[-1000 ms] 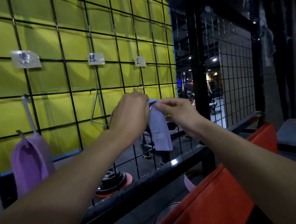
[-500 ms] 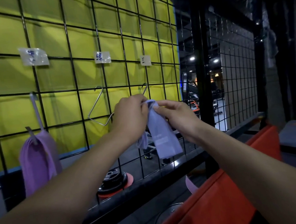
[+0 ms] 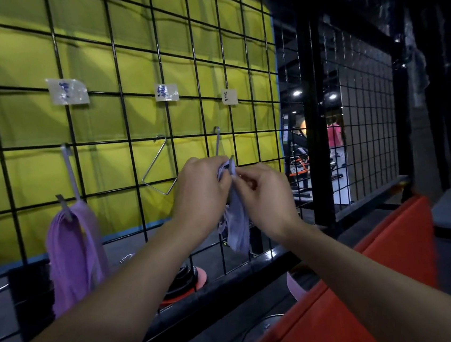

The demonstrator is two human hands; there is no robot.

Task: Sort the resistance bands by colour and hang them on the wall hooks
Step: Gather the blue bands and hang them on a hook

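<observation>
Fingers of the left hand [image 3: 202,185] and right hand [image 3: 265,191] are clamped on the top of a pale blue band [image 3: 237,225], held at the tip of the right hook [image 3: 218,141] on the wire grid [image 3: 126,111]. Left, purple bands [image 3: 73,256] hang from another hook [image 3: 69,170]; a bent wire hook [image 3: 160,166] sits between.

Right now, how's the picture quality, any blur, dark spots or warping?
Head view: the yellow wall is well lit; the right side beyond the black post is nearly dark; grid wires bow from the wide lens; the forearms at the bottom edge look soft, and the labels are unreadable.
</observation>
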